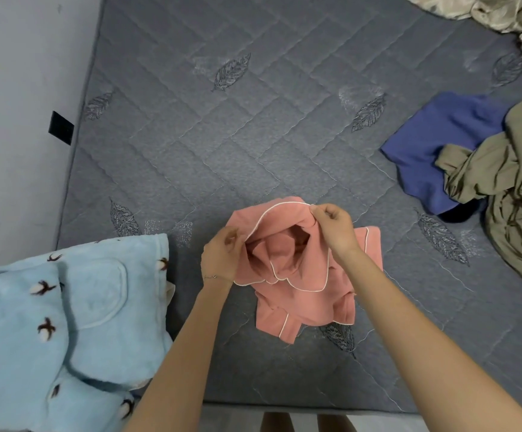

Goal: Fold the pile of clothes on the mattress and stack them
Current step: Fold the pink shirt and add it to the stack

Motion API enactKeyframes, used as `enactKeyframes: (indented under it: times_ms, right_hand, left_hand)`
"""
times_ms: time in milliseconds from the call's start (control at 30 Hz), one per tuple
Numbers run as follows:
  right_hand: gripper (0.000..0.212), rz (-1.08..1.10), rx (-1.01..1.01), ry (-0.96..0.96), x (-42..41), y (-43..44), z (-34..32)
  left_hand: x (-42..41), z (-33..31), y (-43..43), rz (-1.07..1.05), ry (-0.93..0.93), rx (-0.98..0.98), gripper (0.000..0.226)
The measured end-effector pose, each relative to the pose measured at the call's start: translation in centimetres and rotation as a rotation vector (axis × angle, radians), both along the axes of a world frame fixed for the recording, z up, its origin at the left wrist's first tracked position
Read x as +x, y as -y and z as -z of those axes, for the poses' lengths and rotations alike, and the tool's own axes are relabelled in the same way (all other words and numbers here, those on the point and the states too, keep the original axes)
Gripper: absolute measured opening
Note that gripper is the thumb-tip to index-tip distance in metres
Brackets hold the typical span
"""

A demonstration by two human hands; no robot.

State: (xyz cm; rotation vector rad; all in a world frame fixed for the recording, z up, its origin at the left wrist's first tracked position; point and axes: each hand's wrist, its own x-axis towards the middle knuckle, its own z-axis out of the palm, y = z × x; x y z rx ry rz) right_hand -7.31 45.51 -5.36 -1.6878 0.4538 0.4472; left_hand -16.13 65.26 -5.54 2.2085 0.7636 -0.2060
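Pinching: left hand [222,255] and right hand [336,227] grip the pink pyjama top [300,294] by its piped edge
Mattress [222,135]: grey, quilted, beneath

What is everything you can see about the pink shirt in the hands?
The pink shirt looks like soft salmon-coloured cloth with thin white piping along its edges and collar. It is crumpled and not yet folded. Its top part is lifted into an open hollow, and its lower part lies bunched on the grey mattress, near the front edge. The left hand pinches its edge on one side, and the right hand pinches the piped edge on the other.
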Motion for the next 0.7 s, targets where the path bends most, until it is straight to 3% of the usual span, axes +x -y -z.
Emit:
enactKeyframes:
  times_ms: [133,267,333,500,600,700]
  right_hand:
    - [0.026,-0.013,0.016,-0.019,0.2,-0.4,0.3]
    - [0.032,0.028,-0.028,-0.05,0.6,0.0,0.2]
    - [0.034,0.011,-0.067,-0.075,0.6,0.6,0.2]
    - [0.041,-0.254,-0.06,-0.321,-0.6,2.8,0.8]
    - [0.062,-0.426,-0.126,-0.478,-1.5,4.4,2.2]
    - [0.037,-0.281,-0.093,-0.505,-1.6,4.4,1.5]
  left_hand:
    - [-0.3,0.5,1.2,0.153,-0.015,0.061,0.022]
    - [0.3,0.9,0.4,-0.217,0.013,-0.062,0.019]
    - [1.0,0.7,-0.4,-0.294,0.037,-0.137,0.019]
    - [2.6,-0.6,-1.7,-0.267,0.012,-0.307,0.028]
    - [2.8,-0.5,-2.3,-0.39,0.006,-0.461,0.029]
    - [2.5,-0.3,-2.1,-0.485,0.044,-0.546,0.026]
